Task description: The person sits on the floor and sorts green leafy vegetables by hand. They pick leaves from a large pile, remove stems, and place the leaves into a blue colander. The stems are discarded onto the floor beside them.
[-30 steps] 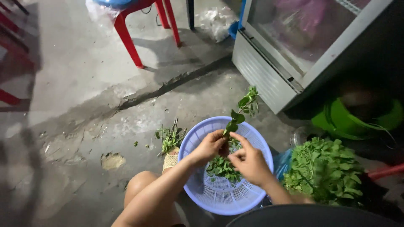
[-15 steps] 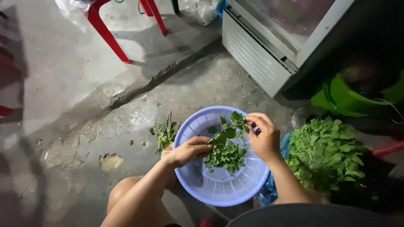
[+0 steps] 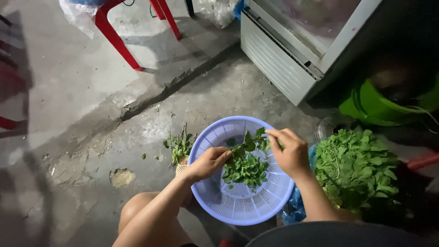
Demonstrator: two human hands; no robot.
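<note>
Left hand moved in, pinching sprig with right hand; one basket (two herb piles outside).

greens in colander, stems left

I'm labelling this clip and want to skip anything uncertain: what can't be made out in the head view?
- Left hand fingertips: buried in the herb sprig, so the grip is unclear.
- Blue colander floor: partly covered by picked leaves.
- Green bucket: in deep shadow, contents unreadable.
- Red stool: cut off by the top edge.
- Right hand palm: turned away.
</note>
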